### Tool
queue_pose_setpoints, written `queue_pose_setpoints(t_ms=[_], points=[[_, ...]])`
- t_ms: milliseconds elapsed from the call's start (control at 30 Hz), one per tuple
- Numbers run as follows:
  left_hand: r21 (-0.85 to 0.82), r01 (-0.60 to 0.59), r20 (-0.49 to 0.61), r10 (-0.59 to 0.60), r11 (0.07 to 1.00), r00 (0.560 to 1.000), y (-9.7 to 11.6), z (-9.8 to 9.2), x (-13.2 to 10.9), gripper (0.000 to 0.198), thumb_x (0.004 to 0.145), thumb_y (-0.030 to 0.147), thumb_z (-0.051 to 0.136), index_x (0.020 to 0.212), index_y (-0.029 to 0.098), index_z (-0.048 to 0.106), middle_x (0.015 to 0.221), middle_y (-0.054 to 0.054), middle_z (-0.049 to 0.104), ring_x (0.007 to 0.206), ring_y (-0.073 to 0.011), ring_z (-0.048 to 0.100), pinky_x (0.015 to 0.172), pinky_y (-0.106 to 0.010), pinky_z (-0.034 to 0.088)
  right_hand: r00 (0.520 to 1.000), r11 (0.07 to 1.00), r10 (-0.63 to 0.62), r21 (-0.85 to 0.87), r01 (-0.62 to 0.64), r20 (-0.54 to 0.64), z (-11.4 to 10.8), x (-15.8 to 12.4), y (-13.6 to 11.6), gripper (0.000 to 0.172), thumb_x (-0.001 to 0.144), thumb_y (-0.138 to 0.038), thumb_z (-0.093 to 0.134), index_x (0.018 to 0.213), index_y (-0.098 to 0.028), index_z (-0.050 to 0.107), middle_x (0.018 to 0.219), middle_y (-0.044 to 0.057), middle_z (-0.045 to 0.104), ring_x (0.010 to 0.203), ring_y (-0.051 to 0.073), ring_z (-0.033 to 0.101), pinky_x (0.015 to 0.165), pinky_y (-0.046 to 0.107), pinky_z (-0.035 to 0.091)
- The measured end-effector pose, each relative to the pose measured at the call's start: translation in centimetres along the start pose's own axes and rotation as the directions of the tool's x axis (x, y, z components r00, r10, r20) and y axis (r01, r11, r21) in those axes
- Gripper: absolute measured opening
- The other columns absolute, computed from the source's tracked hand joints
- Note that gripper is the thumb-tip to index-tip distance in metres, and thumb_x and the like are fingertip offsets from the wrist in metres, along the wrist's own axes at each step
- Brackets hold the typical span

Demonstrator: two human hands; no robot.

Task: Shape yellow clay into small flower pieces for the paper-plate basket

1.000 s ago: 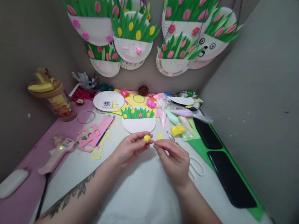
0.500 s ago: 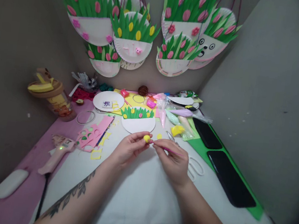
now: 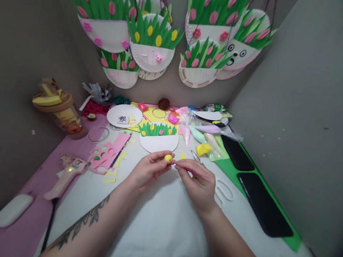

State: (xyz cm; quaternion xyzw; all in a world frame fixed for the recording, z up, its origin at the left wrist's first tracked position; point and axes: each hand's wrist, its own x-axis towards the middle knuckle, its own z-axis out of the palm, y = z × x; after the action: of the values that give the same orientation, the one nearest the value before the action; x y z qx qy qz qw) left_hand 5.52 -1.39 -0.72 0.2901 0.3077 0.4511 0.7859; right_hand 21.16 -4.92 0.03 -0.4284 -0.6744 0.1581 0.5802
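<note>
Between thumb and fingers, my left hand (image 3: 150, 170) pinches a small yellow clay ball (image 3: 168, 159). My right hand (image 3: 197, 182) is closed round a thin pink stick-like tool (image 3: 195, 172), its tip at the right side of the ball; whether it touches I cannot tell. Just behind the hands lies a white paper plate craft (image 3: 158, 143) with green paper grass and small pink and yellow flowers. A yellow disc (image 3: 182, 156) rests by the right fingertips. White-handled scissors (image 3: 225, 191) lie beside my right hand, partly covered by it.
At left are a pink glue gun (image 3: 66, 178), a white case (image 3: 13, 210), pink paper scraps (image 3: 108, 154) and a lidded cup (image 3: 63, 108). Bagged clay (image 3: 203, 149) lies at the back right. Two black phone-like slabs (image 3: 265, 205) lie at right. Decorated plates (image 3: 151, 54) hang above.
Almost nothing differs. Both hands keep the same hold on the yellow ball and the pink tool, with only a very slight shift.
</note>
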Motion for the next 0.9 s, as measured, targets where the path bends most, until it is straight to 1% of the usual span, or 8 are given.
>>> queue_pose_setpoints(t_ms=[67,233,367,567,900], points=[[-0.004,0.001,-0.005,-0.001,1.0,1.0,0.01,-0.05,0.05,0.03,0.069,0.02,0.076,0.098,0.016,0.07,0.106,-0.007,0.07,0.089,-0.0124,0.066,0.085,-0.024,0.049,1.0,1.0,-0.001,-0.011,0.001,-0.009,-0.03,-0.05,-0.02,0.015,0.081,-0.015,0.062,0.09,-0.025,0.07,0.085,0.002,0.073,0.08,0.018,0.068,0.075,0.032,0.055],[-0.024,0.004,-0.023,-0.005,1.0,1.0,0.08,-0.08,0.07,0.032,0.069,0.019,0.076,0.1,0.017,0.069,0.107,-0.007,0.069,0.09,-0.0138,0.067,0.085,-0.024,0.05,0.995,0.999,-0.016,-0.039,0.013,-0.094,-0.17,-0.15,-0.07,0.016,0.079,-0.013,0.064,0.088,-0.025,0.07,0.083,0.002,0.072,0.077,0.018,0.068,0.074,0.032,0.055],[-0.028,0.014,-0.017,-0.015,1.0,1.0,0.16,0.07,-0.05,0.031,0.07,0.018,0.075,0.101,0.017,0.068,0.106,-0.007,0.07,0.089,-0.013,0.067,0.083,-0.023,0.051,0.997,0.999,-0.03,-0.024,0.028,-0.071,-0.13,-0.1,-0.07,0.017,0.079,-0.012,0.064,0.089,-0.025,0.069,0.083,0.001,0.072,0.077,0.017,0.067,0.073,0.032,0.055],[-0.027,0.007,0.003,-0.007,1.0,1.0,0.05,0.11,-0.1,0.025,0.074,0.017,0.072,0.098,0.016,0.069,0.105,-0.006,0.07,0.087,-0.0118,0.066,0.082,-0.022,0.051,0.998,0.999,-0.03,-0.017,0.029,-0.048,-0.03,-0.01,-0.14,0.018,0.079,-0.012,0.063,0.089,-0.025,0.069,0.084,0.001,0.072,0.077,0.016,0.067,0.073,0.031,0.055],[-0.036,0.025,-0.003,-0.025,0.999,1.0,0.1,0.16,-0.09,0.026,0.072,0.017,0.073,0.098,0.015,0.069,0.102,-0.006,0.071,0.084,-0.011,0.066,0.08,-0.022,0.051,0.999,0.999,-0.036,0.01,0.037,-0.034,0.0,-0.08,-0.02,0.021,0.079,-0.009,0.064,0.091,-0.025,0.069,0.086,0.001,0.072,0.08,0.016,0.067,0.075,0.029,0.053]])
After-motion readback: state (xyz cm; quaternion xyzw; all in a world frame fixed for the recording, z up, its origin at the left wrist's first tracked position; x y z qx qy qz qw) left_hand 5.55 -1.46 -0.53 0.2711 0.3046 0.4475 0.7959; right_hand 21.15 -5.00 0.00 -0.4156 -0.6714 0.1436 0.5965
